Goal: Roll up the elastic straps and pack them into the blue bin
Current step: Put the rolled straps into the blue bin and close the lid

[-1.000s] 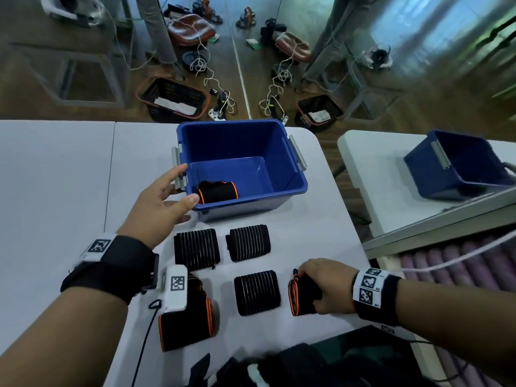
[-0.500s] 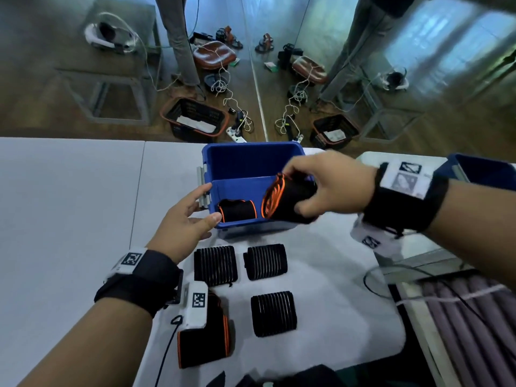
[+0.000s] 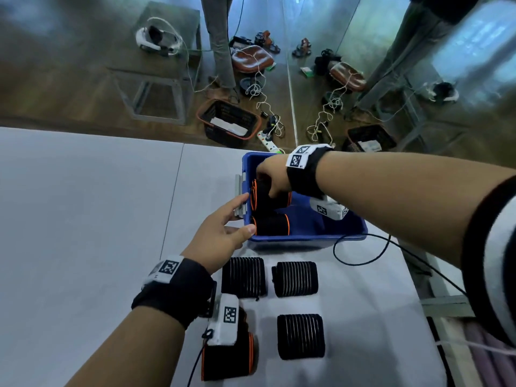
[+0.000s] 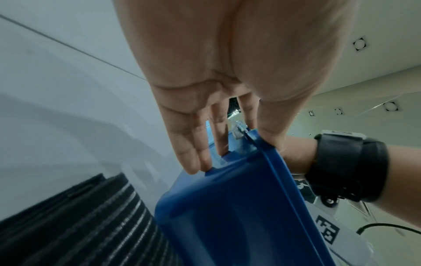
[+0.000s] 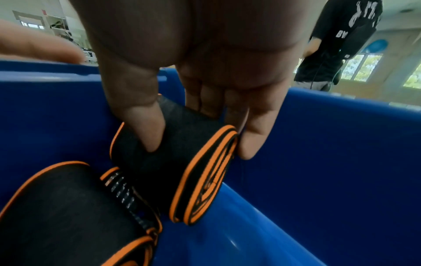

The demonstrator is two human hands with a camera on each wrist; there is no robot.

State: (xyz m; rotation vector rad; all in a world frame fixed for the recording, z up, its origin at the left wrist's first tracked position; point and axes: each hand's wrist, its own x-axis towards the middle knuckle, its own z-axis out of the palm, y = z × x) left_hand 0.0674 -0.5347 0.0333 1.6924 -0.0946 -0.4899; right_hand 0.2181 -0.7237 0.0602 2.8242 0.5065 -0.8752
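Item: rolled strap [image 5: 173,172], black with orange edging, held low inside the blue bin [image 3: 339,231], against the bin's left wall and just beyond a second rolled strap [image 3: 270,224] already lying on the bin floor near the front wall.

Grip: right hand [image 3: 272,178] reaches down into the bin and pinches the roll across its width, thumb on one side and fingers on the other, beside the orange coil end. Left hand [image 3: 220,236] has straight fingers against the outside of the bin's left wall by the grey latch [image 3: 240,197], thumb at the front corner; it braces, grasping nothing.

Handling, judged: soft woven elastic, light, compressible, not fragile. The coil looks apt to spring loose if let go untucked, so take it across the rolled body, squeezing the layers together, not by a free end. Wedging it between wall and neighbour should keep it wound.

Outside the bin, on the white table [image 3: 83,219] in front of it: three ribbed black rolls [image 3: 296,279] and one orange-edged roll [image 3: 231,356] partly under the left wrist camera.
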